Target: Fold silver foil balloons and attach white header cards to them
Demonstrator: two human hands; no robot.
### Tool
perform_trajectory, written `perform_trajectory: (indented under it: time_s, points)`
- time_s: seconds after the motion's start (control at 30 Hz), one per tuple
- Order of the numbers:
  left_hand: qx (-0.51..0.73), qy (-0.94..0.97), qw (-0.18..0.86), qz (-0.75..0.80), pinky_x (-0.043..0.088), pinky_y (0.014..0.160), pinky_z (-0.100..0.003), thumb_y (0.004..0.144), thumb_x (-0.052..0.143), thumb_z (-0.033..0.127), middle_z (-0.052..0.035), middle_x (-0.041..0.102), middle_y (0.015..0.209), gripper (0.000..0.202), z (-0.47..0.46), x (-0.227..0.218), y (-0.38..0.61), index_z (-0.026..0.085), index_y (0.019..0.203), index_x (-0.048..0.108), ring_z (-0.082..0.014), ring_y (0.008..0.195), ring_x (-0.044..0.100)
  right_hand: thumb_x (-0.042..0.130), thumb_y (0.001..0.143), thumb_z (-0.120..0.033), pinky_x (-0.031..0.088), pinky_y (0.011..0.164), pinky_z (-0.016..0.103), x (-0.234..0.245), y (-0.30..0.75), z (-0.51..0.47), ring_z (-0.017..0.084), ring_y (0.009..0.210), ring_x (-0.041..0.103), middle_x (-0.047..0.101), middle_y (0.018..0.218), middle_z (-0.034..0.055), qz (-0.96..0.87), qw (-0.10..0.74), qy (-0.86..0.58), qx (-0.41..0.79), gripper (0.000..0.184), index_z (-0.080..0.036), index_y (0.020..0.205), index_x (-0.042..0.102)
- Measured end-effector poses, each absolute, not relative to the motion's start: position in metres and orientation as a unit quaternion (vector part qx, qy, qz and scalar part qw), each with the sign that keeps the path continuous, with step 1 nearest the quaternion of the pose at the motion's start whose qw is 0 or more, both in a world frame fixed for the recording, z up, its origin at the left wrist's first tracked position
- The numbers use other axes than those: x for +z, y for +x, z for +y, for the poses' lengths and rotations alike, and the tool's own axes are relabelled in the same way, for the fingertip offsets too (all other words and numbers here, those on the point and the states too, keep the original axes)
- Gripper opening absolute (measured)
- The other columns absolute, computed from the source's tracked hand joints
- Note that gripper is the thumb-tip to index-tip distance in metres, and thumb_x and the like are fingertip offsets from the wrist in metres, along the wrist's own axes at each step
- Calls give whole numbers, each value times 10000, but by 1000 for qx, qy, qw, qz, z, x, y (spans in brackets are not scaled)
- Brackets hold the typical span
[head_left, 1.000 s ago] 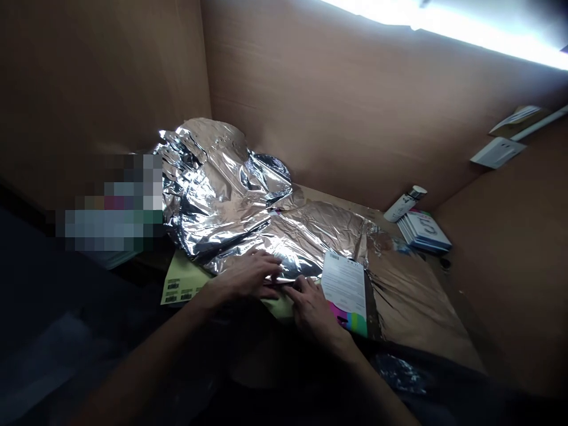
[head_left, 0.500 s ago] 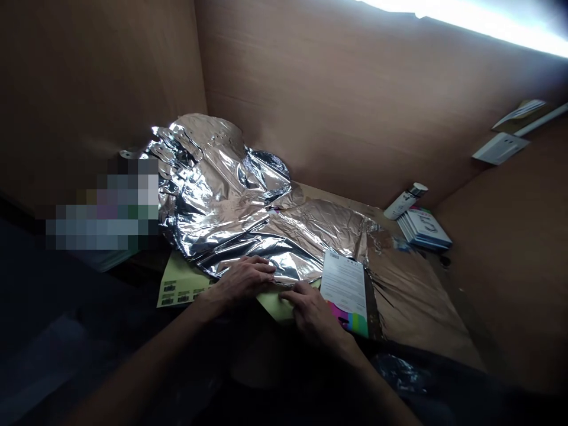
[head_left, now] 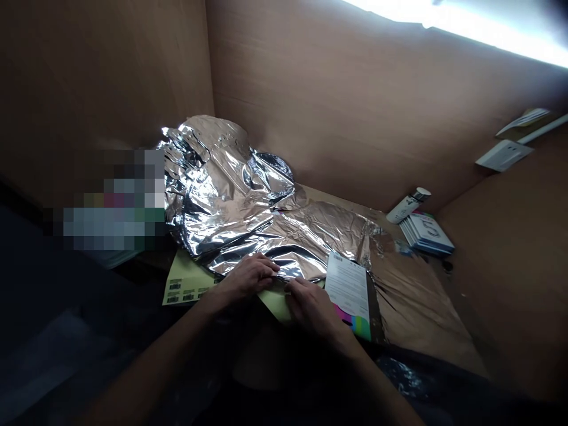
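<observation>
Two hands, the left hand (head_left: pixel 251 277) and the right hand (head_left: pixel 313 307), rest just apart, fingers curled at the lower edge of a crumpled aluminium foil sheet (head_left: pixel 231 204); whether either is clamped on it, I cannot tell. A yellow barcode label sheet (head_left: pixel 190 284) lies beneath and left of the left hand. A printed white leaflet (head_left: pixel 348 290) lies just right of the right hand, and a stack of cards (head_left: pixel 426 232) and a white tube (head_left: pixel 403 207) stand farther right and beyond, on the desk (head_left: pixel 419 307).
</observation>
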State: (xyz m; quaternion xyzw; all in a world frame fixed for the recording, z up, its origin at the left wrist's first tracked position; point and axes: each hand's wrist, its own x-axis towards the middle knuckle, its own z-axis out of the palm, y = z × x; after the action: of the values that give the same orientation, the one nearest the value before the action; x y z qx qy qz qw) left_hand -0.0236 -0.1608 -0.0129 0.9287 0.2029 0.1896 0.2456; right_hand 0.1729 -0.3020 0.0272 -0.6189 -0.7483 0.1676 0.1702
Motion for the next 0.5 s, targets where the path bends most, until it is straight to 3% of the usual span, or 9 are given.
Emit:
perform_trajectory:
  time_s: [0.1, 0.23, 0.37, 0.5]
  points:
    - [190, 929, 243, 204, 504, 1037, -383, 951, 633, 276, -8, 771, 1237, 178, -161, -16, -26, 276, 997, 805, -228, 1197, 655, 592, 937, -151, 403, 701, 279, 40, 175, -306, 167, 803, 599, 666, 894, 14, -708, 266, -600, 261, 85, -203, 888, 637]
    - [180, 941, 212, 190, 509, 1052, -405, 952, 649, 306, -7, 736, 1316, 186, -167, -17, -33, 291, 1081, 782, -244, 1251, 643, 679, 930, -339, 385, 576, 244, 62, 215, -332, 113, 628, 508, 579, 733, -32, -535, 382, -592, 465, 155, -194, 891, 639]
    - [195, 950, 152, 190, 492, 1103, -475, 905, 731, 451, -42, 670, 1421, 354, -186, -19, -29, 289, 1220, 724, -312, 1351, 575, 783, 826, -475, 223, 390, 209, 66, 279, -359, 55, 403, 331, 467, 568, -100, -394, 388, -620, 556, 347, -189, 910, 606]
    - [233, 953, 133, 139, 503, 1104, -492, 940, 691, 460, -75, 600, 1504, 498, -221, -13, 7, 265, 1391, 612, -325, 1392, 534, 783, 782, -534, 194, 356, 199, 51, 318, -368, 57, 357, 277, 387, 484, -136, -361, 340, -647, 579, 411, -206, 892, 560]
